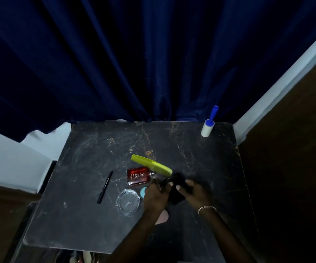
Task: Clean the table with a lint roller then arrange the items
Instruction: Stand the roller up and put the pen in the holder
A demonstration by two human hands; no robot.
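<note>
Left hand [154, 194]: nearest me, over the middle of the table [88, 168]; fingers curled round the left side of a black object [176, 194].
Right hand [193, 190]: just beside it at 3 o'clock, bracelet [206, 208] on the wrist; grips the same object's right side.
Black object: too dark to name; held between both hands, so neither is free.
Lint roller [208, 128]: at 1 o'clock from the hands, well apart, in the table's far right corner.
Roller axis: stands on its roll end, with the blue handle tilted up towards the curtain [134, 63].
Nearer hand: the right, I judge; a reach along 1 o'clock crosses bare tabletop.
Clutter: comb [151, 166] at 11 o'clock touches the neck of the red bottle [138, 176]; glass dish [127, 203] and pen [105, 186] at 9 o'clock.
Stage: the roller stands untouched, and I judge the object must go down first.
</note>
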